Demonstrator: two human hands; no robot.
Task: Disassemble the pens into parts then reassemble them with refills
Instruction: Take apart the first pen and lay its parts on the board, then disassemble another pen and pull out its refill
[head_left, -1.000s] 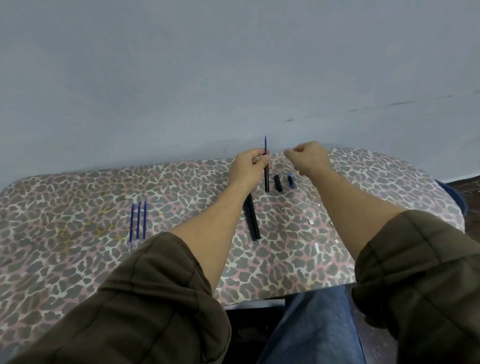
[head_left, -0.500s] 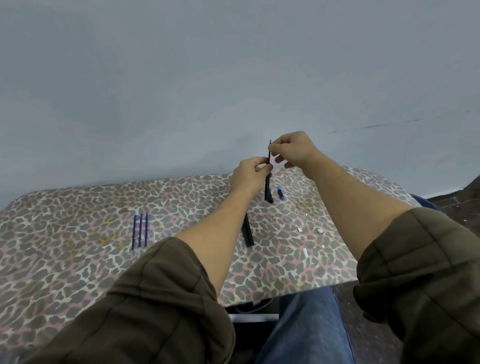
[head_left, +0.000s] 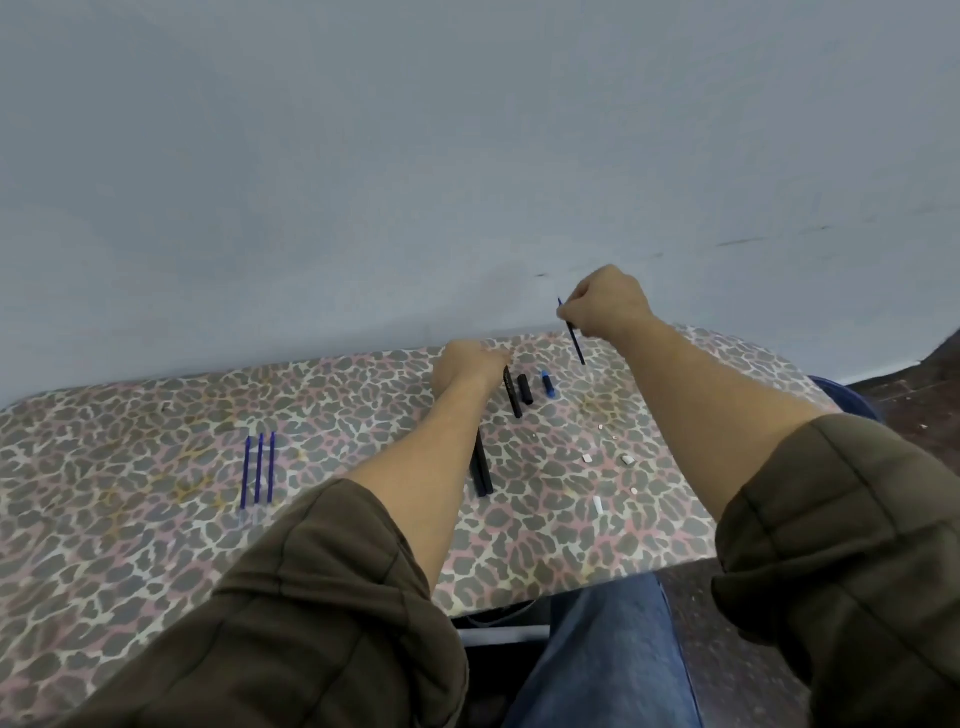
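Head view is showing the blue refill (head_left: 571, 335) hanging in the air, pinched in the curled fingers of the right hand (head_left: 605, 306). Most of its shaft is slanting down below those fingers and a short tip is poking out above them.

Well to the left of that pinch and lower, the left hand (head_left: 467, 364) is closing its fingertips on the far end of the black pen barrel (head_left: 513, 397), whose near end is pointing back toward the person. Just right of those fingertips a black cap (head_left: 525, 389) and a small blue piece (head_left: 548, 384) are lying side by side. Two black pens (head_left: 480, 467) are lying under the left forearm. Far left of both hands, three spare refills (head_left: 258, 467) are lying in a row on the leopard-print table (head_left: 130, 467), and white scraps (head_left: 597, 503) are lying nearer the person.

The likeliest trouble, I judge, is mixing parts: setting this refill down near the spares would be making old and new indistinguishable. The thin, smooth shaft could also be slipping from so light a pinch. A sweeping forearm could be scattering the cap and blue piece or rolling the pens off the edge.
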